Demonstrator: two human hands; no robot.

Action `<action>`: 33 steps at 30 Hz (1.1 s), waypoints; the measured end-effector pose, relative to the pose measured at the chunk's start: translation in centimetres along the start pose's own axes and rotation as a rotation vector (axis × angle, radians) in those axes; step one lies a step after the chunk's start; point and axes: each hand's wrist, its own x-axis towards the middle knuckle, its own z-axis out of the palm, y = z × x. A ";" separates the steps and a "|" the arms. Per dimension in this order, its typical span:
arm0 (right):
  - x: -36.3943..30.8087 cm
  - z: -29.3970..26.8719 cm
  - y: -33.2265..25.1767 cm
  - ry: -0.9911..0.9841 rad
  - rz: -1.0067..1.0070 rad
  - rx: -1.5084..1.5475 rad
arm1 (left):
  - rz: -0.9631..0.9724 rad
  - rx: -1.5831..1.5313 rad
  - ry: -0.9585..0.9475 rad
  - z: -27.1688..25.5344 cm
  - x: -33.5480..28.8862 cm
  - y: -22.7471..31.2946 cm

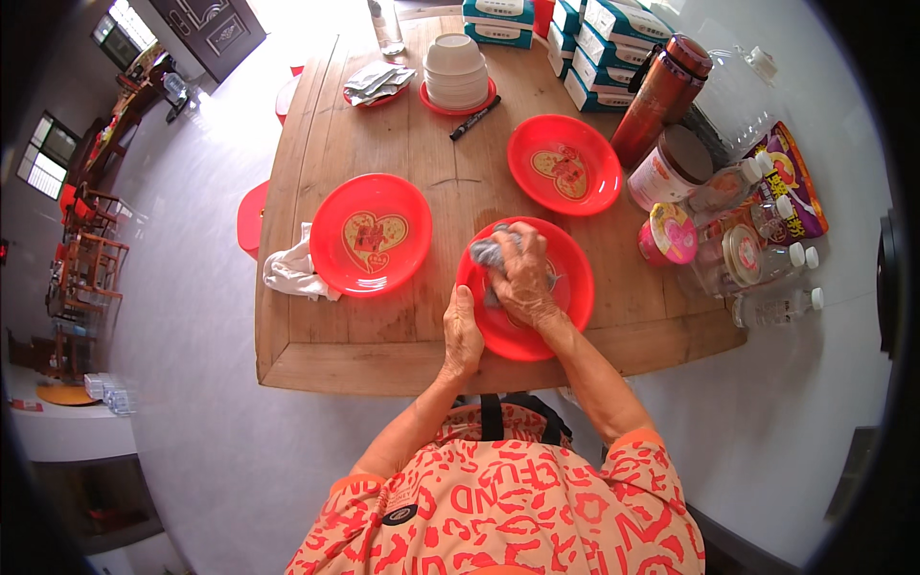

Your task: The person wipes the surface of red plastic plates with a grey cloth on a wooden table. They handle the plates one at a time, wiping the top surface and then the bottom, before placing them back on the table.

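Close to the table's front edge stands a red plastic plate (572, 280). My right hand (526, 278) is inside it, fingers closed on a crumpled grey cloth (491, 251) pressed against the plate's inner left side. At the plate's left rim is my left hand (463, 331), its thumb up along the rim; its other fingers are hidden below, gripping the edge. To the left lies another red plate (371, 236) with a gold heart print, beside a white cloth (290, 272). A third red plate (564, 165) sits behind the one I hold.
The wooden table (460, 182) carries a stack of white bowls (455, 72), silvery packets (379, 82) on a small red dish and a black marker (475, 121). On the right crowd an orange-brown flask (661, 101), a tub (668, 168), several clear bottles (767, 307) and stacked boxes (613, 48).
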 end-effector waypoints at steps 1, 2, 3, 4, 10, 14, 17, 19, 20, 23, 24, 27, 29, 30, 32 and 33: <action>-0.4 -0.1 -0.2 -0.052 -0.063 0.049 | 0.005 -0.040 -0.008 0.0 0.0 0.0; -0.8 -0.2 -0.4 -0.103 -0.126 0.098 | 0.010 -0.080 -0.016 0.1 0.1 0.0; -1.2 -0.6 -0.9 -0.178 -0.145 0.143 | 0.015 -0.118 -0.021 0.1 0.2 0.0; -1.7 -0.8 -1.1 -0.239 -0.157 0.209 | -0.008 -0.136 -0.041 -0.1 0.2 -0.2; -4.0 -4.5 -0.7 -0.575 -0.191 0.568 | -0.233 -0.299 -0.032 -0.9 -0.2 -1.1; -4.0 -4.4 -0.9 -0.485 -0.206 0.519 | -0.225 -0.306 -0.002 -0.4 -0.2 -1.2; -2.4 -2.6 -1.6 -0.292 -0.310 0.400 | -0.190 -0.431 -0.002 0.1 -0.1 -0.6; -1.8 -1.4 -1.5 -0.213 -0.307 0.329 | -0.186 -0.413 0.023 0.3 -0.1 -0.5; -1.5 -1.1 -1.3 -0.189 -0.283 0.273 | -0.185 -0.404 0.036 0.4 0.0 -0.5; -0.4 -0.6 -0.7 -0.120 -0.209 0.078 | -0.077 -0.258 -0.043 -0.1 0.4 -1.7; -0.2 -0.4 -0.2 -0.052 -0.164 -0.031 | -0.086 -0.245 -0.051 -0.2 0.3 -1.6; -0.1 -0.1 0.8 0.128 -0.002 -0.298 | -0.097 -0.238 -0.061 -0.2 0.0 -1.4; -0.1 -0.1 0.8 0.191 0.020 -0.285 | -0.079 -0.274 -0.049 0.0 -0.1 -1.4; -0.2 -0.3 0.9 0.223 0.033 -0.283 | -0.079 -0.371 -0.072 0.1 0.0 -1.2; -0.4 -0.8 1.1 0.090 -0.059 -0.109 | -0.079 -0.564 -0.119 0.0 0.2 -0.8; -0.5 -1.2 1.0 0.026 -0.102 -0.020 | -0.107 -0.610 -0.171 -0.2 0.5 -1.3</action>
